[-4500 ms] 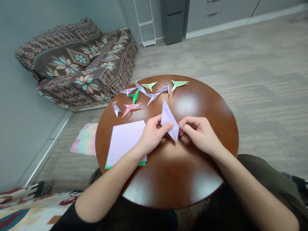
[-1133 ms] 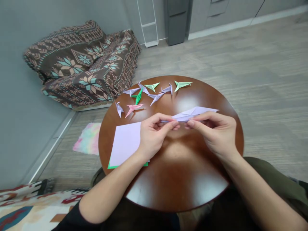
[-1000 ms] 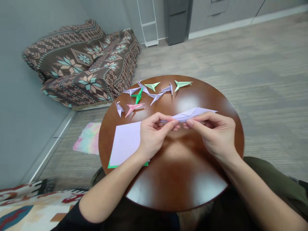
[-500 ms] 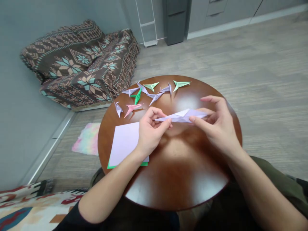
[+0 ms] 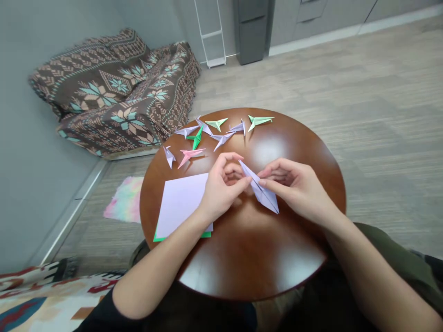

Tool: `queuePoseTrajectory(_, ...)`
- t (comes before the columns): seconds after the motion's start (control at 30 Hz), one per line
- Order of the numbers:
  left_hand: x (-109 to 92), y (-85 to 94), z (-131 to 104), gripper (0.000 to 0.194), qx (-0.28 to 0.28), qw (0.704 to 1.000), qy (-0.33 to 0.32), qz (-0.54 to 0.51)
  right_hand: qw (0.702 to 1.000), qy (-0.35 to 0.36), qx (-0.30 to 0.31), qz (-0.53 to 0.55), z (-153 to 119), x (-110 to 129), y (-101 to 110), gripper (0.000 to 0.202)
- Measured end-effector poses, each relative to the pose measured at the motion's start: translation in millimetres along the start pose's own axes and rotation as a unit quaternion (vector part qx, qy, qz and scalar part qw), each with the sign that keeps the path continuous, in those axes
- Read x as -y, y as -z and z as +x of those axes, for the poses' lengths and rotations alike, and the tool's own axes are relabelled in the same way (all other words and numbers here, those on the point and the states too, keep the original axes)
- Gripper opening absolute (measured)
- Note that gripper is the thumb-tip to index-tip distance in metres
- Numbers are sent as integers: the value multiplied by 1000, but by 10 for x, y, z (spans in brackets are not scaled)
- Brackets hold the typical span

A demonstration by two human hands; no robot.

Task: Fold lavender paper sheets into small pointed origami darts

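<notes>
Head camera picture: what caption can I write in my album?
Left hand and right hand hold a folded lavender paper above a round wooden table, with origami birds beyond.

Between left fingers and right fingers, over the worktop: folded sheet. Left of the left fingers, flat on the worktop: sheet stack, partly hidden by the left forearm. Ahead of the fingers, mostly leftward, toward the far edge: paper figures. Farther left, off the worktop: rug on the floor; beyond it, sofa. Well ahead of the left fingers: rack; of the right fingers: cabinets.
</notes>
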State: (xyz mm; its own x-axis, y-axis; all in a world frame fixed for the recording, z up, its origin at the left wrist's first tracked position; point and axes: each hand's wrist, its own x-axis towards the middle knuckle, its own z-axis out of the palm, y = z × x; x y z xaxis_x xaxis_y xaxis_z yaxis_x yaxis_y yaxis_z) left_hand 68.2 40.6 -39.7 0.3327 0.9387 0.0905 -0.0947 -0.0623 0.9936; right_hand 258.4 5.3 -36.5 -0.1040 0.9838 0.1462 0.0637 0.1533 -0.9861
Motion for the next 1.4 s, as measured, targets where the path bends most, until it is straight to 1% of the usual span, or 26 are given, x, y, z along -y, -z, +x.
queuePoseTrajectory(0.07, 22, 6, 13, 53, 1, 1000, 0, -21, 1000, 8, -23, -3, 7, -34, 0, 9)
queuePoseTrajectory(0.17, 51, 4, 25, 38, 44, 998, 41, -37, 998, 25, -64, -8, 11, -77, -15, 7)
queuePoseTrajectory(0.23, 62, -1, 25, 33, 61, 996, 62, -30, 997, 31, -72, -3, 10, -99, -37, 7)
queuePoseTrajectory(0.4, 68, -11, 12, 32, 27, 998, 52, -16, 997, 42, -71, -8, 0, -137, -98, 6)
queuePoseTrajectory(0.6, 94, -4, 7, 30, 24, 999, 33, -10, 997, 32, -66, 0, -13, -143, -113, 8)
queuePoseTrajectory(0.77, 81, -24, 2, 30, -2, 1000, 5, -9, 1000, -1, -28, -9, -22, -103, -112, 22)
queuePoseTrajectory(1.0, 101, 2, 28, 31, -1, 1000, 19, -21, 999, -29, -35, 22, -5, -93, -119, 21)
queuePoseTrajectory(1.1, 111, 19, 31, 29, -11, 1000, 21, -11, 998, -43, -39, 33, -7, -83, -130, 20)
queuePoseTrajectory(1.2, 91, 16, 22, 26, -21, 1000, 22, 0, 997, -56, -41, 38, -30, -65, -166, 18)
queuePoseTrajectory(1.33, 50, -6, 8, 28, -35, 999, 14, 25, 996, -64, -54, 28, -84, -56, -249, 17)
queuePoseTrajectory(1.4, 39, -15, 5, 29, -28, 999, 12, 26, 997, -59, -54, 18, -104, -55, -272, 18)
